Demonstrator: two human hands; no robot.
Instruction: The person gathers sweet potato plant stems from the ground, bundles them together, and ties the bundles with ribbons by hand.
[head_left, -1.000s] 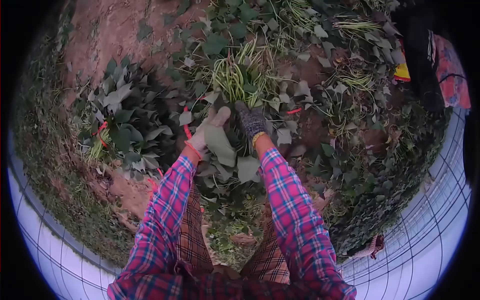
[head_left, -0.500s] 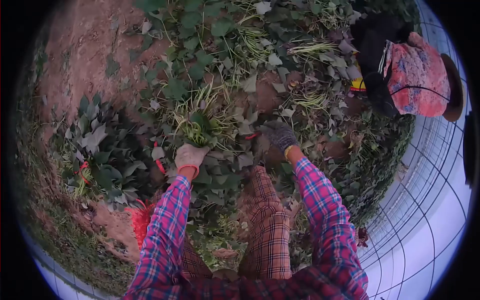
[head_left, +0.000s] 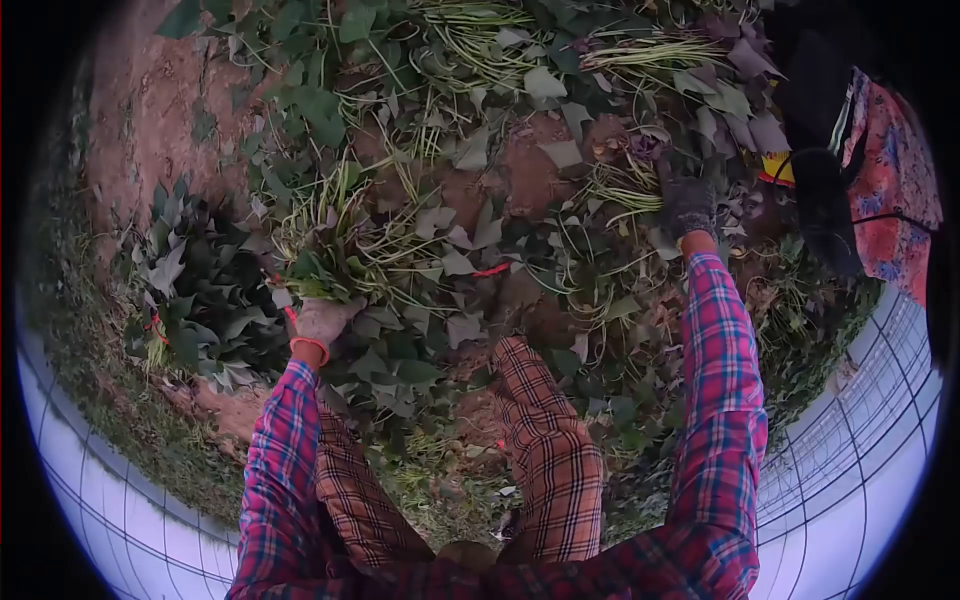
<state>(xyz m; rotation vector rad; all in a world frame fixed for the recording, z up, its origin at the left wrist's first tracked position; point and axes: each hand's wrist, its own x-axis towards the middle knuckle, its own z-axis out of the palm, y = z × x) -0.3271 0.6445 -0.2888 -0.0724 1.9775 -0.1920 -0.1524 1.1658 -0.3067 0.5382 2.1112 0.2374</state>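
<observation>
My left hand (head_left: 328,322), in a pale glove with an orange band at the wrist, is closed around a bunch of leafy vine stems (head_left: 345,240). The cut stem ends fan upward and the broad green leaves hang below the hand. My right hand (head_left: 690,205), in a dark grey glove, is stretched out to the right. It is at the end of another bundle of pale green stems (head_left: 628,188), among dark leaves. Its fingers blend into the leaves, so their grip is unclear. A red tie strip (head_left: 491,270) lies on the foliage between my hands.
A tied leafy bundle (head_left: 215,285) lies to the left. More stem bundles (head_left: 655,52) are spread across the top. At the right edge is another person in a patterned red garment (head_left: 890,180), beside a yellow-and-red item (head_left: 777,168). Bare soil (head_left: 170,110) shows at upper left.
My left hand has moved left with the bunch of vine stems. My right hand has reached up and right to the other stem bundle. The view has shifted closer to the ground.
</observation>
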